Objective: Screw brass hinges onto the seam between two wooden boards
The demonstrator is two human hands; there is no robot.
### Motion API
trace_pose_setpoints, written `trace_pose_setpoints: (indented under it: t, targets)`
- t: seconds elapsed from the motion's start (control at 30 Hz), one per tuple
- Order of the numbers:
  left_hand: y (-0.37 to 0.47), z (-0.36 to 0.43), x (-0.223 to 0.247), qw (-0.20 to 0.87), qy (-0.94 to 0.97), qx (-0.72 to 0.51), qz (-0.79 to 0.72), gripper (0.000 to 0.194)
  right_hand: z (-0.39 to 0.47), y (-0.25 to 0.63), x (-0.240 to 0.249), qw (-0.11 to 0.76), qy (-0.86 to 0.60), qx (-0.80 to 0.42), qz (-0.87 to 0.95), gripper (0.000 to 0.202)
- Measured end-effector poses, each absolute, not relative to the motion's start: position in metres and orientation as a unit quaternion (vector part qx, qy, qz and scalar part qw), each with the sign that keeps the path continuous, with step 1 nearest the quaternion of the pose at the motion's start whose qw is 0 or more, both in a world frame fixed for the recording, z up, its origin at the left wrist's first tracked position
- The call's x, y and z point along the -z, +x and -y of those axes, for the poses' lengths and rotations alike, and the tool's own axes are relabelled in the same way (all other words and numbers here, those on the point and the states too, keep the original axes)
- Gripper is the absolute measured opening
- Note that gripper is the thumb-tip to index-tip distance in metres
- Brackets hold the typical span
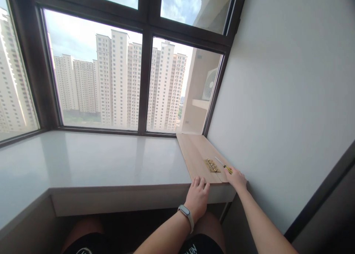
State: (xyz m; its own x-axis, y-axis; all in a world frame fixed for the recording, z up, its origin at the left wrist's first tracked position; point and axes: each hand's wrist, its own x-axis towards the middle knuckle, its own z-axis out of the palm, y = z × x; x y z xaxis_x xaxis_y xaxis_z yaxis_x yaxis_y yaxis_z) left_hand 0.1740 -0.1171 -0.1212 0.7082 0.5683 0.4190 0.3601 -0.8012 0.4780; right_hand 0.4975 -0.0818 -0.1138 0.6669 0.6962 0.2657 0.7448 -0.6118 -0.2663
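My right hand [235, 177] is closed around the yellow and black handle of a screwdriver [227, 169], whose thin metal shaft points up and left over a light wooden board [194, 150]. On the board, just left of the screwdriver, lies a brass-coloured hinge [212, 165]. A seam runs along the board near the hinge. My left hand [198, 195] rests on the board's near edge with its fingers slightly apart and holds nothing that shows. A wristband is on the left wrist.
The board lies on the right end of a white window ledge [111, 159], against a pale wall [283, 80]. Dark-framed windows [145, 80] stand behind. My knees are below the ledge's front edge.
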Motion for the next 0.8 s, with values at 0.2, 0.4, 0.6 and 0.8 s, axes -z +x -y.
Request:
trace_pose_setpoints:
  t: [0.2,0.4,0.6,0.8]
  targets:
    - [0.171,0.117,0.118,0.178,0.905,-0.294,-0.249,0.067,0.082,0.501,0.117,0.204,-0.891,0.066,0.399,0.051]
    - [0.166,0.113,0.112,0.234,0.872,-0.317,-0.290,0.063,0.082,0.515,0.122,0.229,-0.883,0.057,0.404,0.066]
    - [0.171,0.090,0.113,0.366,0.756,-0.356,-0.409,0.064,0.073,0.532,0.116,0.231,-0.887,-0.002,0.401,0.083]
    - [0.174,0.068,0.109,0.447,0.694,-0.379,-0.419,0.068,0.058,0.539,0.099,0.242,-0.887,-0.038,0.390,0.081]
